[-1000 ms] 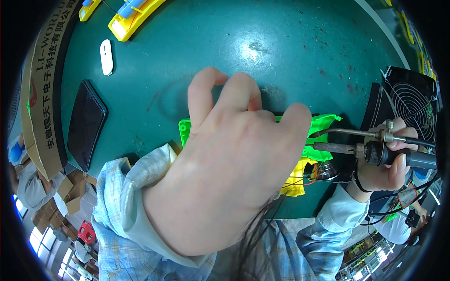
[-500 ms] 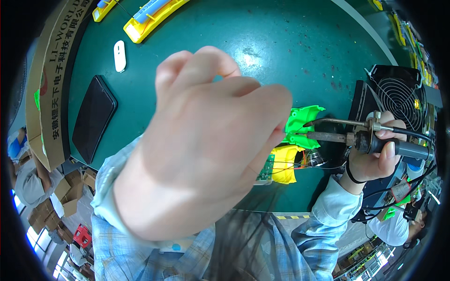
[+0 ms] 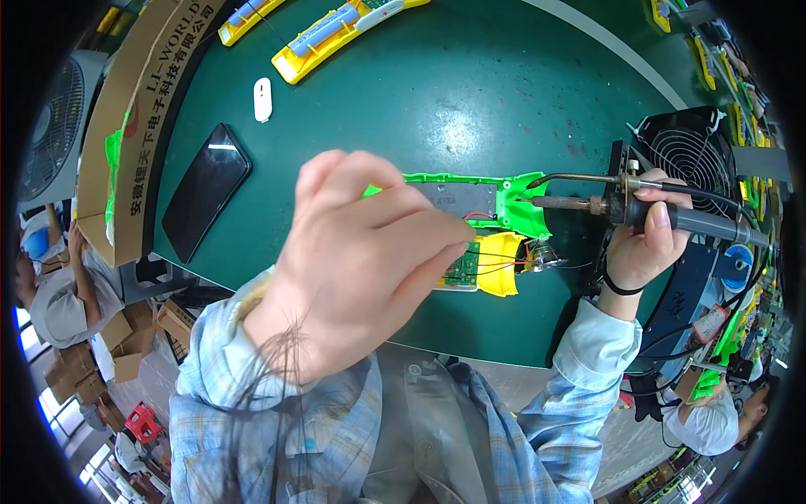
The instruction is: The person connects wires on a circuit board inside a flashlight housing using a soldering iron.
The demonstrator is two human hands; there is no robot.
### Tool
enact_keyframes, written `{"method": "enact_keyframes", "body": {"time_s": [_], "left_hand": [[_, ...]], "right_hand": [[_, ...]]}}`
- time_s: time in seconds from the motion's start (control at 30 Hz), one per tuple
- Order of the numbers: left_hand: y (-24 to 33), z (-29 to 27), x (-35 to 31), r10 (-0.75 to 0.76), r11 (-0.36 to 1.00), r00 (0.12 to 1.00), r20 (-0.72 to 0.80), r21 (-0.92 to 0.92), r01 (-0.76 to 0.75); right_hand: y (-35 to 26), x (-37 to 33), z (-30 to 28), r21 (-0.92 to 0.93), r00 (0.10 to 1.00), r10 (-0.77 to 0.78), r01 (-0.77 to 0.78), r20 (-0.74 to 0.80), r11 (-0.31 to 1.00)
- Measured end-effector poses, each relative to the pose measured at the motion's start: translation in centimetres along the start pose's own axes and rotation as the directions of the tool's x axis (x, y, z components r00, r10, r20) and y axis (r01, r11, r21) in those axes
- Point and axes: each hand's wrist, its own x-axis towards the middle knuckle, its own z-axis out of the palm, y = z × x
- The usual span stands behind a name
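My right hand [image 3: 642, 252] grips a soldering iron [image 3: 571, 204] with a thin metal tube along it. Its tip is over the right end of a green plastic shell [image 3: 525, 210], which holds a dark grey block [image 3: 468, 198]. My left hand [image 3: 361, 244] hovers with thumb and forefinger pinched; what they hold, if anything, I cannot make out. Thin red and black wires [image 3: 495, 254] run beside its fingertips. Just below lies a yellow shell [image 3: 501, 265] with a green circuit board [image 3: 459, 270] and a silvery lamp head [image 3: 541, 254]. My left hand covers the left parts of both shells.
A black phone [image 3: 206, 197] and a small white oval thing [image 3: 263, 102] lie to the left, beside a cardboard box [image 3: 151, 126]. Yellow shells with blue cells [image 3: 327, 32] rest at the far left. A fan [image 3: 701, 164] stands at right. People sit at both sides.
The view has shifted. My left hand is lower and farther from the camera, uncovering more of the green shell and circuit board. My right hand still holds the soldering iron at the green shell.
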Motion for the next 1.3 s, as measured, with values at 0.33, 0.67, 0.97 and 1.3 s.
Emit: {"method": "enact_keyframes", "body": {"time_s": [0.33,0.67,0.97,1.3], "left_hand": [[3.7,6.0,2.2,0.074,0.993,0.997,-0.007,0.089,-0.073],[2.1,3.5,0.7,-0.147,0.973,0.985,-0.095,-0.193,0.127],[-0.5,2.7,-3.7,-0.404,0.891,0.894,-0.196,-0.304,0.336],[-1.9,2.1,-5.1,-0.483,0.861,0.850,-0.209,-0.290,0.418]], "right_hand": [[0.1,-0.6,0.2,0.130,0.986,0.132,-0.118,-0.102,0.984],[0.1,-0.5,0.4,0.137,0.987,0.130,-0.117,-0.090,0.984],[0.3,-0.5,1.0,0.045,0.997,0.006,-0.002,-0.072,0.999],[-1.2,1.2,5.9,0.131,0.993,0.113,-0.110,-0.016,0.985]]}}
